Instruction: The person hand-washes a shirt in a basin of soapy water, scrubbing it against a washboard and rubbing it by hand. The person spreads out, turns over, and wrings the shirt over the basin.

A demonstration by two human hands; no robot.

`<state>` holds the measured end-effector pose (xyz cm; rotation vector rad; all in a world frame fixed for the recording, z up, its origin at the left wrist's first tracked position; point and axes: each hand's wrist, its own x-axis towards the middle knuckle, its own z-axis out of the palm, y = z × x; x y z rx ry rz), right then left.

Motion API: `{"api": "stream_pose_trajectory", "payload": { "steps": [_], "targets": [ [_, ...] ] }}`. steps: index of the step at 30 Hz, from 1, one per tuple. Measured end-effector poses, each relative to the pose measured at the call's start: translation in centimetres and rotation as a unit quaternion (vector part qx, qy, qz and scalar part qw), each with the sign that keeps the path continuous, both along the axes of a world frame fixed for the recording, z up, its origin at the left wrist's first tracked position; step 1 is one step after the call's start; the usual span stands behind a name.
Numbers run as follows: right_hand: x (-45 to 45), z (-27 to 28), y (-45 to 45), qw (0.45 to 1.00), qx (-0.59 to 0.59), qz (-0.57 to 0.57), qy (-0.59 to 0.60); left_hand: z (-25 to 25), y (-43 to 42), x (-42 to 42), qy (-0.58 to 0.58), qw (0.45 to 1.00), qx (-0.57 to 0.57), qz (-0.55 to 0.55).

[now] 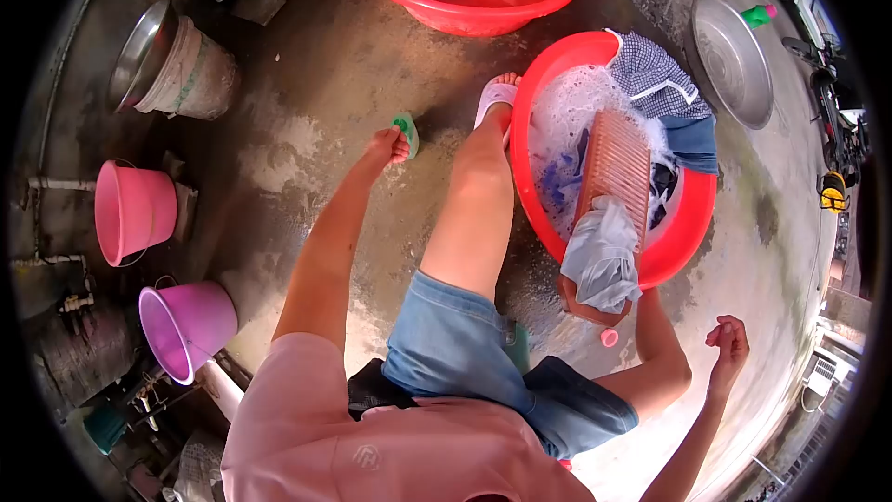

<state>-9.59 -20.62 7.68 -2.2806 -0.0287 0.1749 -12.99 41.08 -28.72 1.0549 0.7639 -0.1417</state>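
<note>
Grey cloth lies on a washboard, the left grip closed on a green object, the right grip half-curled, empty.

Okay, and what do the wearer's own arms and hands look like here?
The left hand and right hand show no gloves. No watch or bracelet is visible on either wrist. A short, plain pale pink sleeve covers the left upper arm, leaving the forearm uncovered. The right forearm is uncovered too; its sleeve is out of view.

This looks like an outdoor washing yard, with wet concrete ground, a soapy red basin, pipes along one edge and parked vehicles beyond.
</note>
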Motion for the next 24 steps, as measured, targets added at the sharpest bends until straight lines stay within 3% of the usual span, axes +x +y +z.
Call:
{"api": "stream_pose_trajectory", "payload": {
  "steps": [8, 14, 17, 18, 19, 20, 21, 22, 24],
  "targets": [
    [1.7, -3.5, 1.6, 0.998, 0.026, 0.019, 0.053, 1.3, 1.5, 0.0, 0.021, 1.0, -0.003, -0.017],
    [1.3, -4.3, 1.4, 0.997, 0.046, 0.001, 0.057, 1.5, 0.8, 0.9, 0.042, 0.997, 0.065, 0.0],
    [0.3, -4.6, 0.0, 0.997, 0.047, 0.0, 0.053, 2.9, 1.6, 0.9, 0.182, 0.977, 0.102, -0.036],
    [-0.1, -4.6, -0.5, 0.997, 0.043, -0.013, 0.058, 0.8, 5.5, 0.2, 0.116, 0.981, -0.118, -0.104],
    [-0.6, -4.4, -1.0, 0.997, 0.04, -0.026, 0.06, -2.1, 8.9, 0.3, 0.052, 0.923, -0.34, -0.175],
    [-1.0, -4.5, -1.4, 0.997, 0.036, -0.026, 0.056, 1.4, 7.3, 1.5, 0.12, 0.991, -0.002, -0.052],
    [-1.3, -5.0, -2.0, 0.994, 0.063, -0.054, 0.073, 6.4, 5.1, 2.7, 0.053, 0.994, 0.092, 0.006],
    [-1.4, -6.0, -2.5, 0.993, 0.069, -0.061, 0.068, 9.7, 4.2, 4.5, 0.002, 0.996, 0.078, 0.048],
    [-1.0, -8.8, -2.8, 0.986, 0.104, -0.078, 0.102, 22.4, -4.5, 6.2, -0.109, 0.98, 0.166, -0.021]
  ]
}}
